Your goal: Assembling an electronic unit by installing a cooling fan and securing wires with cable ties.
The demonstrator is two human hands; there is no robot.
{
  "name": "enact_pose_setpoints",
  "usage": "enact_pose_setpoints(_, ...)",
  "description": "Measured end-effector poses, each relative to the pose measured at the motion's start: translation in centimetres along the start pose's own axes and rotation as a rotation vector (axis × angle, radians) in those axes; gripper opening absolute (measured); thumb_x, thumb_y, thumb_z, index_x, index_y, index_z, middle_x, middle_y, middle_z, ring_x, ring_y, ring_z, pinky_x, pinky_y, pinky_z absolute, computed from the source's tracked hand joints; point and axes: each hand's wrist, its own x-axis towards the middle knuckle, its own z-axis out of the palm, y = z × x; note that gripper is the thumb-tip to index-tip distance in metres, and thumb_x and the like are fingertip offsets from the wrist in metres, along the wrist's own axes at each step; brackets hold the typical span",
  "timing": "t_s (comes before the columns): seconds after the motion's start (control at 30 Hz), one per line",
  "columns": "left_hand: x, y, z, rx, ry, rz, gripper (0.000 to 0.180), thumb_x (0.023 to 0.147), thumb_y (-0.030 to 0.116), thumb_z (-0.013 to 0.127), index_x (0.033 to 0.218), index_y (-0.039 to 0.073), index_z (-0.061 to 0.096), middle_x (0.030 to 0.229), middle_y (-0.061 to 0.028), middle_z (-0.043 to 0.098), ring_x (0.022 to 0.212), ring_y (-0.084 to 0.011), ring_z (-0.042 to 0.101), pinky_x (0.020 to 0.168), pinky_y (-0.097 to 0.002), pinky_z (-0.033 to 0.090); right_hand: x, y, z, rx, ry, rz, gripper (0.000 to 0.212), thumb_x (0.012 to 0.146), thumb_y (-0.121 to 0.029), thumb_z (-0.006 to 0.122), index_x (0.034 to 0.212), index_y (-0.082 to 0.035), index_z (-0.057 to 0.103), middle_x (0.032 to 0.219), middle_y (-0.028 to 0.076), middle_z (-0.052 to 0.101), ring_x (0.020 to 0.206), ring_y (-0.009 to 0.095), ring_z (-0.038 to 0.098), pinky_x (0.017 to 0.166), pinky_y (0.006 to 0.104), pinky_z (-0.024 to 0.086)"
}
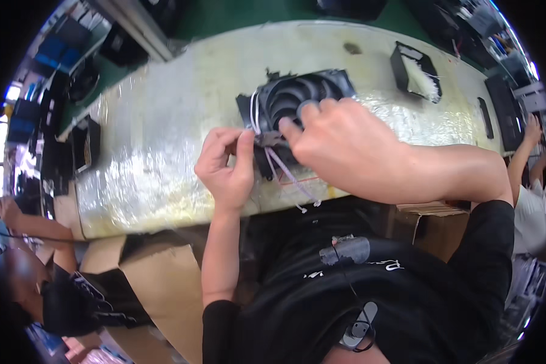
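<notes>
A black cooling fan [327,84] in a square frame lies on the table in front of me. White wires [254,112] loop over its left side. A bundle of pale purple wires [292,179] with small white plugs hangs from its near edge toward me. My left hand [227,161] pinches the wires at the fan's left corner between thumb and index finger. Over the fan's near right part, my right hand [340,136] is closed, its thumb pointing at the wires. What the right fingers hold is hidden. A small grey-brown piece [271,139] shows between both hands.
Clear plastic film covers the table [164,139]. A black open box [415,73] with white strands stands at the far right; another black box [86,144] is at the left edge. Cardboard [161,279] is below the near edge. Other people work at both sides.
</notes>
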Motion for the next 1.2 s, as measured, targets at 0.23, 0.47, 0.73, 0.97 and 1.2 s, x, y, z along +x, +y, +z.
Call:
enact_pose_setpoints(0.23, -0.7, 2.1, 1.0, -0.204, 0.043, -0.188, 0.007, 0.089, 0.000, 0.067, 0.087, -0.007, 0.065, 0.085, -0.0038, 0.058, 0.056, -0.0046, 0.049, 0.049, -0.0181, 0.037, -3.3, -0.3, 1.6, 0.107, 0.202, 0.088, 0.044, 0.074, -0.009, 0.062, 0.117, -0.005, 0.065, 0.075, 0.009, 0.058, 0.065, 0.023, 0.060, 0.059, 0.0331, 0.049)
enact_pose_setpoints(0.47, -2.1, 1.6, 0.8, 0.150, 0.084, 0.132, 0.006, 0.085, -0.003, 0.069, 0.086, -0.007, 0.065, 0.077, -0.0067, 0.058, 0.062, -0.0090, 0.051, 0.055, -0.0210, 0.041, -2.6, -0.7, 0.8, 0.084, 0.106, 0.041, 0.047, 0.070, -0.007, 0.064, 0.117, -0.006, 0.065, 0.077, 0.011, 0.060, 0.067, 0.024, 0.063, 0.060, 0.0335, 0.051)
enact_pose_setpoints(0.73, -1.0, 3.2, -1.5, -0.265, 0.293, -0.217, 0.012, 0.094, 0.004, 0.061, 0.092, -0.007, 0.062, 0.088, -0.0082, 0.059, 0.052, -0.0101, 0.055, 0.048, -0.0209, 0.041, -3.1, 0.9, 0.4, 0.242, 0.085, 0.121, 0.048, 0.071, -0.006, 0.069, 0.118, -0.010, 0.065, 0.077, 0.010, 0.056, 0.072, 0.031, 0.059, 0.064, 0.0425, 0.048)
enact_pose_setpoints(0.97, -11.2, -0.4, -10.1, 0.363, 0.490, 0.179, 0.008, 0.090, -0.009, 0.056, 0.097, -0.007, 0.059, 0.093, -0.0164, 0.062, 0.062, -0.0165, 0.063, 0.056, -0.0251, 0.052, -11.8, 6.8, 4.6, 0.562, 0.241, 0.537, 0.042, 0.085, -0.010, 0.070, 0.126, -0.005, 0.063, 0.109, 0.016, 0.067, 0.105, 0.023, 0.063, 0.094, 0.0328, 0.045)
enact_pose_setpoints(1.2, -18.6, -9.3, -14.3, 1.032, 0.106, -0.302, 0.009, 0.082, -0.001, 0.062, 0.090, -0.001, 0.067, 0.084, -0.0228, 0.066, 0.067, -0.0381, 0.065, 0.063, -0.0411, 0.053, -17.5, 10.2, 13.8, 0.274, 0.253, 0.756, 0.041, 0.092, -0.019, 0.066, 0.128, -0.002, 0.059, 0.132, 0.015, 0.058, 0.126, 0.027, 0.051, 0.106, 0.0360, 0.037)
